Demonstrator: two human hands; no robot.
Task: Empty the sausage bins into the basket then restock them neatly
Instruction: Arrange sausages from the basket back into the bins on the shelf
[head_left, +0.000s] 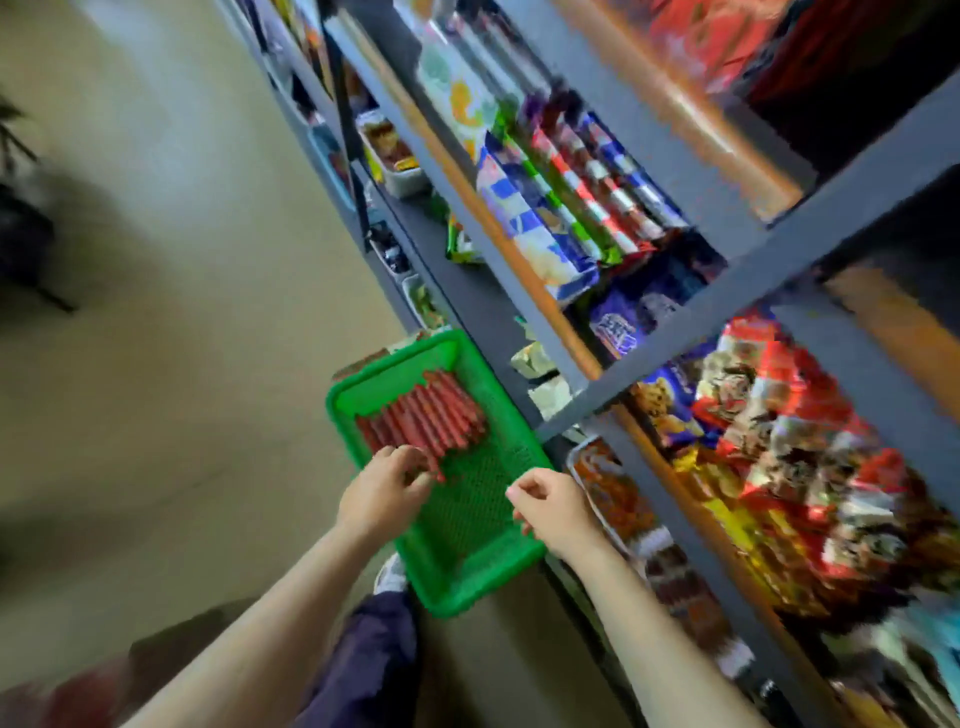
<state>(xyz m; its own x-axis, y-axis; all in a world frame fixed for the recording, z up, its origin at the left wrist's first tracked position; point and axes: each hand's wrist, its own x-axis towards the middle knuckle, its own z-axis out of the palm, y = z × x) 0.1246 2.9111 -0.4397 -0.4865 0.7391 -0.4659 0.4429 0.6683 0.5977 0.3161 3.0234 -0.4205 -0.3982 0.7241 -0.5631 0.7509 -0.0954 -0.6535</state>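
Both hands work over the green perforated plastic basket (467, 519): your left hand (382, 493) grips thin red sausage sticks (423, 415); your right hand (553, 506) hovers loosely curled, holding nothing.

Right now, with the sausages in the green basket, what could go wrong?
1. The left hand grips only the near end of the sausages; some may slip as they lift.
2. The right hand hovers at the green basket rim; a knock could shift it.
3. The picture is blurred, so whatever supports the basket cannot be judged.
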